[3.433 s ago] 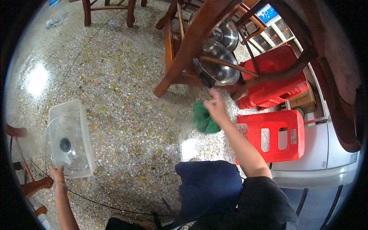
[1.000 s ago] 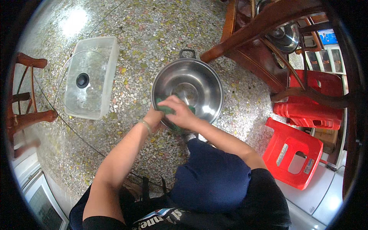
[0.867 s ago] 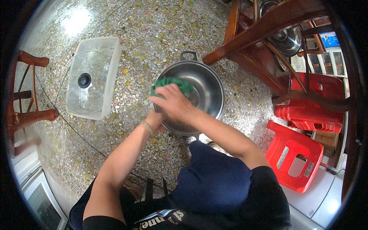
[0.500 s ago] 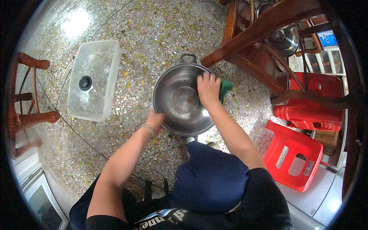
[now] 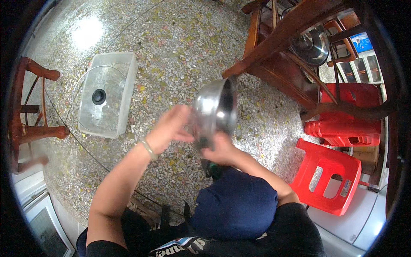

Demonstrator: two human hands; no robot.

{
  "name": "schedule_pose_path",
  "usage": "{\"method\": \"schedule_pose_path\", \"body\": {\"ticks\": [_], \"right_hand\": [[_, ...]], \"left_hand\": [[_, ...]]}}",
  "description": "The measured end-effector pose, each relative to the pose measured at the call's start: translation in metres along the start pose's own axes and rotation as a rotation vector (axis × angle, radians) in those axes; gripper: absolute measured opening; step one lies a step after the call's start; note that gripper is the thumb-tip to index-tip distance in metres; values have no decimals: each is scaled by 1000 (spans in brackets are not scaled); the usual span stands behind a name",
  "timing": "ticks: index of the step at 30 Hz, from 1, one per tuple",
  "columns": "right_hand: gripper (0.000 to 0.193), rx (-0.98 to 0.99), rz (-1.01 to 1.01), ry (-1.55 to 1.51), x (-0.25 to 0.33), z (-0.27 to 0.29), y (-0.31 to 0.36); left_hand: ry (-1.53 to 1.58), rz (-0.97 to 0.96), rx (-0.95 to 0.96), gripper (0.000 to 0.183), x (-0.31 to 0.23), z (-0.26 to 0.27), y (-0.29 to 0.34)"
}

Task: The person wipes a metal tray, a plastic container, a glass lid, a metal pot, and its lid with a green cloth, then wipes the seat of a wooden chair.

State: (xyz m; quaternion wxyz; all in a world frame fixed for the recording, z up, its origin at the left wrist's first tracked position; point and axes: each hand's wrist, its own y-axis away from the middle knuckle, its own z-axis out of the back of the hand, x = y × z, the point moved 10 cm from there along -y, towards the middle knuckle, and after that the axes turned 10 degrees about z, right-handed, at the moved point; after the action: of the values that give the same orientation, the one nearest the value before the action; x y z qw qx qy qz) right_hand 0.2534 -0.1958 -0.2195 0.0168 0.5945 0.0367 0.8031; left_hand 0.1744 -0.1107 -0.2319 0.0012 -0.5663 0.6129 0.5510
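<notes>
A silver metal wok [image 5: 209, 105] stands tipped on its side in front of me, blurred by motion, its mouth facing right. My right hand [image 5: 223, 149] is closed on its near end by the handle. Beside the wok's rounded outer wall is my left hand [image 5: 171, 124], smeared, with thumb and fingers apart; whether it touches the metal I cannot tell. Something dark green, probably the cloth [image 5: 215, 170], shows just below my right hand, partly hidden.
On the speckled floor [image 5: 171, 51], a glass lid with a black knob [image 5: 99, 97] rests on a translucent plastic box [image 5: 128, 100]. Red plastic stools [image 5: 308, 171] and wooden furniture [image 5: 274, 47] stand at the right. A wooden chair [image 5: 40, 132] is at the left.
The wok went from lying flat, mouth up, to tipped on its side. My right hand moved from its far right rim to the near end; my left hand let go of the rim and opened.
</notes>
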Motion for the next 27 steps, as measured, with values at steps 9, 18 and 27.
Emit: {"method": "schedule_pose_path", "body": {"ticks": [9,18,27], "right_hand": [[84,-463,6,-829,6,80,34],[41,-235,78,151,8,132,6],[57,-782,556,-10,168,184,22]], "left_hand": [[280,-76,-338,50,-20,135,-22],[369,-359,-128,35,-78,112,30],[42,-463,-457,35,-108,43,59]]}}
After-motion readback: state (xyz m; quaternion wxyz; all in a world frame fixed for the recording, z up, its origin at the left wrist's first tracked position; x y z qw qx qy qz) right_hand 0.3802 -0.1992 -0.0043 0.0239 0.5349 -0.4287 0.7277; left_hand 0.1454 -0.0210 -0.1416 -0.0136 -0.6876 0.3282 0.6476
